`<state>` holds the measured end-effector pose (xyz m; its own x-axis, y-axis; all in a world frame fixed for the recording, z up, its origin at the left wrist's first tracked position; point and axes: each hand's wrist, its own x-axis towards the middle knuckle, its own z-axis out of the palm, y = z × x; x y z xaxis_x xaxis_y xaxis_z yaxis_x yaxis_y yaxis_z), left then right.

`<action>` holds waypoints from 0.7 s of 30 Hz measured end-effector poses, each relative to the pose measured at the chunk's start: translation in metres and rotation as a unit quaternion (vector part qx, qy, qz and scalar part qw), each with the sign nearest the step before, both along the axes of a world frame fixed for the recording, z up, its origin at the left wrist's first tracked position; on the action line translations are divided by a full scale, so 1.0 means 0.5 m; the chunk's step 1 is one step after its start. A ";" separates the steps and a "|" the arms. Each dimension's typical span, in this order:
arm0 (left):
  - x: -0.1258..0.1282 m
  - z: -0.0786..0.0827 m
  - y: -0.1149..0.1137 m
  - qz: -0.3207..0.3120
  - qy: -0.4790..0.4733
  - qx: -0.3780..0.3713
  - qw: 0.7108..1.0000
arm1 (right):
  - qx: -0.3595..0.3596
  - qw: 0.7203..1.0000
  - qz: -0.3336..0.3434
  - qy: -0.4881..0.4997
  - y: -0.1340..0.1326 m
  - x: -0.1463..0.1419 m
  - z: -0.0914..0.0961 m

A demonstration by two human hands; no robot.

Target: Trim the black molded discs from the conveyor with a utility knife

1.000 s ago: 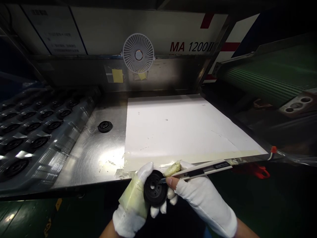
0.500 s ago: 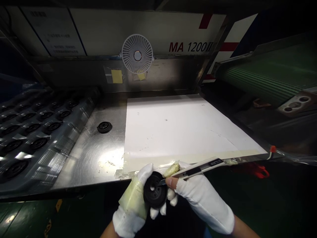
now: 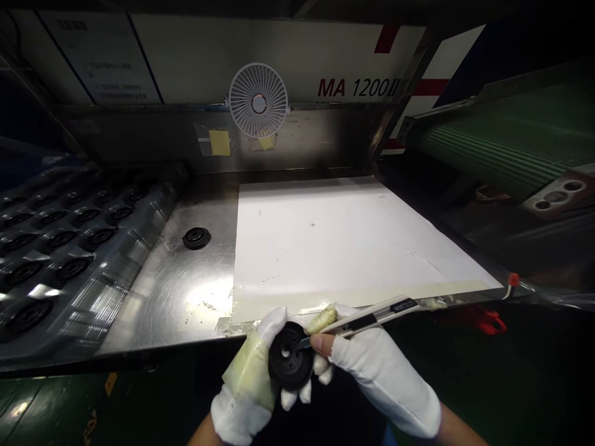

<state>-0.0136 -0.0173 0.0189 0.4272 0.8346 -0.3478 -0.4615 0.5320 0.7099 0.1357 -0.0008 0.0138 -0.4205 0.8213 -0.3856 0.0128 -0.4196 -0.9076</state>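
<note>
Black disc (image 3: 290, 368) fills the curled left hand (image 3: 253, 368); right hand (image 3: 362, 356) pinches a knife (image 3: 367, 321).

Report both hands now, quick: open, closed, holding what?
Left hand: closed, holding the black round part.
Right hand: closed, holding the utility knife, blade tip at the part's face.

The table (image 3: 186, 291) is looked down on from one head-worn camera, aimed forward across its near edge. The left hand (image 3: 251, 371) and right hand (image 3: 360, 353) are taken in close by, low in view; the fan (image 3: 259, 102) is seen farther off, near the top.
</note>
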 end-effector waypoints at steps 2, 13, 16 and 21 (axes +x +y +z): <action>-0.001 0.000 0.001 0.002 -0.008 -0.010 1.000 | 0.013 1.000 -0.012 0.021 -0.001 0.001 -0.004; -0.020 -0.035 -0.008 0.135 0.043 0.081 0.987 | 0.108 0.974 -0.149 0.132 0.009 0.012 0.024; -0.016 -0.036 -0.004 0.168 0.067 0.109 0.978 | 0.082 0.977 -0.148 0.128 0.000 0.004 0.019; -0.009 -0.012 0.000 0.170 0.040 0.120 0.977 | 0.066 0.980 -0.132 0.132 -0.014 -0.013 0.006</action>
<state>-0.0180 -0.0175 0.0130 0.0894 0.9854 -0.1450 -0.5201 0.1703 0.8370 0.1294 -0.0076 0.0167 -0.2582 0.9501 -0.1750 -0.3228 -0.2556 -0.9113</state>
